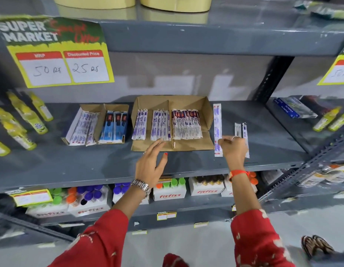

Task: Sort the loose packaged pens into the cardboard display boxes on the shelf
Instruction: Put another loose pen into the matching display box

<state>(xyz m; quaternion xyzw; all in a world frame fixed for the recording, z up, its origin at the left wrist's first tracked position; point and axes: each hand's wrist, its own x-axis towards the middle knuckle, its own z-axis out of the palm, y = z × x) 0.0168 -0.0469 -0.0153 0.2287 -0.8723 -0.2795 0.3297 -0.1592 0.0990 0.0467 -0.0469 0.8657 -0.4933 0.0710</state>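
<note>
A large open cardboard display box (204, 114) sits mid-shelf with three groups of packaged pens in it. To its left stand a smaller box of white-packaged pens (81, 127) and a box of blue-packaged pens (114, 126). Loose packaged pens lie on the shelf to the right: one long purple-printed pack (217, 120) and a couple of packs (242, 130) further right. My right hand (233, 149) rests over the loose packs with its fingertips pinching them. My left hand (151, 162) hovers open at the big box's front edge, holding nothing.
Yellow bottles (22, 120) lie at the shelf's left end and more (329, 120) at the right, beside blue boxes (292, 110). A price sign (57, 54) hangs above. White cartons of capped tubes (169, 189) fill the shelf below. A metal upright (271, 78) stands at the right.
</note>
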